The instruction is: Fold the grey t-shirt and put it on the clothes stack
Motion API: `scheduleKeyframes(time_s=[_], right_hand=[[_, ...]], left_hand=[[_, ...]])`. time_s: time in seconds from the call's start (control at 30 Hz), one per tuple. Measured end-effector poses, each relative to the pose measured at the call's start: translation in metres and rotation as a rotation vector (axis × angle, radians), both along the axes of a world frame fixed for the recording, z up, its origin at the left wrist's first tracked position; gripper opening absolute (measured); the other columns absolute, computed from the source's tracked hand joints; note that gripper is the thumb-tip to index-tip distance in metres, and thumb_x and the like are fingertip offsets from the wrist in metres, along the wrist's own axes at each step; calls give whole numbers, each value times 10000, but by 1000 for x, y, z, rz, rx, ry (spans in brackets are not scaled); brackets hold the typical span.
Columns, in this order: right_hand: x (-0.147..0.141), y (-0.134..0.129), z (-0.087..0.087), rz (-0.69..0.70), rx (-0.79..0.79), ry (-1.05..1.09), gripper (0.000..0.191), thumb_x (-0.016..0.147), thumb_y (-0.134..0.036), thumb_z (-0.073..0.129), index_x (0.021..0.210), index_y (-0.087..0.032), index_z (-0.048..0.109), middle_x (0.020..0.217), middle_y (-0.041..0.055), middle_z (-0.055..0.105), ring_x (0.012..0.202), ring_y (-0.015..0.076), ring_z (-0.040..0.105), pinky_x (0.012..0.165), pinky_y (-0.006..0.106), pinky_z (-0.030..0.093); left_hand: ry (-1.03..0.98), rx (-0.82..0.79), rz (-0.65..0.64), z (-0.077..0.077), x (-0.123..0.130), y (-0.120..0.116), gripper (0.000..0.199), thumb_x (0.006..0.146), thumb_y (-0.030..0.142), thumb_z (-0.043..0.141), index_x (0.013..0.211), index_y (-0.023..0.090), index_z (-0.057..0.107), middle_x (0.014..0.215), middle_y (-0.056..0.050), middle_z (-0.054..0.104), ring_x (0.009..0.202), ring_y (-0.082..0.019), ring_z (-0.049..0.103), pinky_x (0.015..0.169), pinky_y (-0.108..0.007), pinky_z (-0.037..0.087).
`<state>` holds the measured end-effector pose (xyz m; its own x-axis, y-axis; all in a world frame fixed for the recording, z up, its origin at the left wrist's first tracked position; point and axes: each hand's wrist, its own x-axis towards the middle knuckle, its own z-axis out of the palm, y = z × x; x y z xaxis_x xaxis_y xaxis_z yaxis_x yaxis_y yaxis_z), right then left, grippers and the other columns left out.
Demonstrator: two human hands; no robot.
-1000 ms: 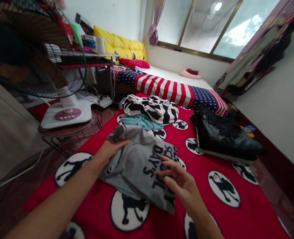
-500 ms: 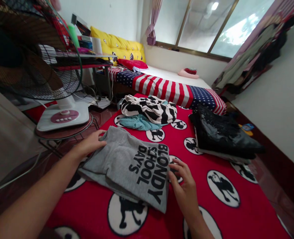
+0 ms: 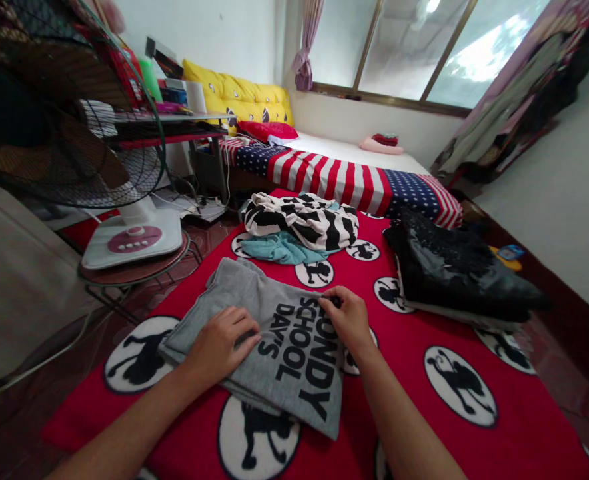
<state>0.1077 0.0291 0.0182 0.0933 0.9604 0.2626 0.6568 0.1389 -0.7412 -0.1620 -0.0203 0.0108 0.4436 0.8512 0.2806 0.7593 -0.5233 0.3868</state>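
Observation:
A grey T-shirt (image 3: 279, 347) with black lettering lies folded flat on a red blanket (image 3: 444, 327) printed with white circles. My left hand (image 3: 222, 343) presses down on the shirt's left half, fingers spread and slightly curled. My right hand (image 3: 349, 319) pinches the shirt's far right edge between thumb and fingers.
Beyond the shirt lie a black-and-white striped garment (image 3: 302, 220) on a teal one (image 3: 279, 248). A folded black pile (image 3: 449, 267) sits at the right. A standing fan (image 3: 129, 230) on a round stool is at the left. A mattress with a flag-pattern cover (image 3: 344, 177) lies behind.
The shirt was laid out flat on the blanket. My left hand moved from its far left corner onto its left half, and my right hand moved up to grip the far right edge.

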Motion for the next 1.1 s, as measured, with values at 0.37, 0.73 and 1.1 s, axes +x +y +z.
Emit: scheduleKeyframes(time_s=[0.37, 0.73, 1.1], right_hand=[[-13, -6, -13, -224, 98, -204, 185, 799, -312, 528, 836, -189, 661, 834, 70, 694, 785, 220, 606, 684, 302, 389], [-4, -11, -23, -288, 52, -89, 203, 801, -362, 535, 833, -196, 647, 815, 61, 690, 768, 220, 601, 673, 304, 386], [20, -46, -28, 6, 322, -58, 416, 849, -139, 401, 1208, -194, 603, 1332, 129, 559, 1254, 249, 495, 1055, 513, 395]], left_hand=[[67, 36, -55, 17, 24, 27, 236, 871, 311, 598, 1083, 240, 672, 1270, -84, 588, 1188, -266, 530, 1037, -451, 423], [247, -45, 287, -8, -7, 23, 701, 867, 631, 479, 1481, 320, 344, 1611, -82, 189, 1478, -350, 140, 1144, -629, 182], [294, 41, 265, -28, -71, -13, 632, 948, 521, 368, 1511, 248, 280, 1591, -84, 241, 1452, -281, 267, 1141, -524, 296]])
